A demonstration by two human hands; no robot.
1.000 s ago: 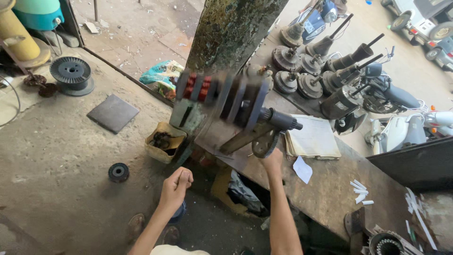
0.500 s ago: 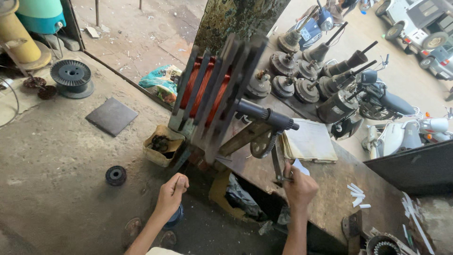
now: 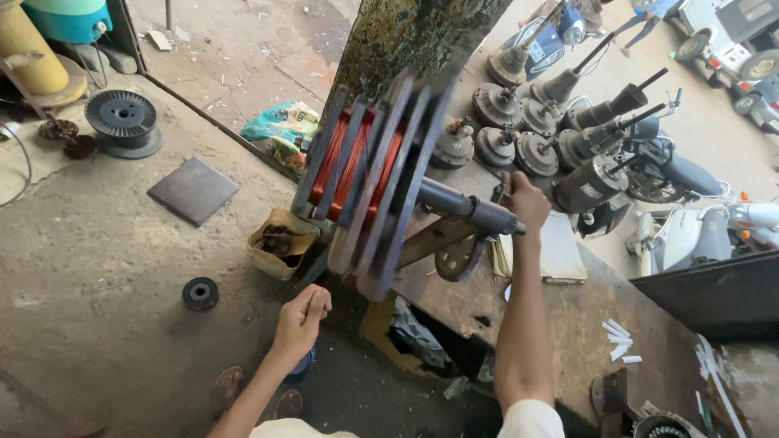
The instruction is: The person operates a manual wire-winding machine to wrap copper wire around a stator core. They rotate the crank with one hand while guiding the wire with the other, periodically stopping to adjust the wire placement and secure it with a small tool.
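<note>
On a dusty concrete bench [image 3: 81, 259], right hand [image 3: 526, 199] grips winder crank [image 3: 505, 195]; left hand [image 3: 302, 316] is clenched.

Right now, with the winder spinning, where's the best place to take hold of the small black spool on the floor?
Pinch the spool across its round rim, coming straight down from above. It lies flat with its hole up, apart from the yellow box, so every side is free. The left hand is nearest.

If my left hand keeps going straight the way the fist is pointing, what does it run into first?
Most likely the lower edge of the spinning winding former, just up and right of the left hand. Depth is hard to judge, so the fist may pass slightly in front of it.
</note>
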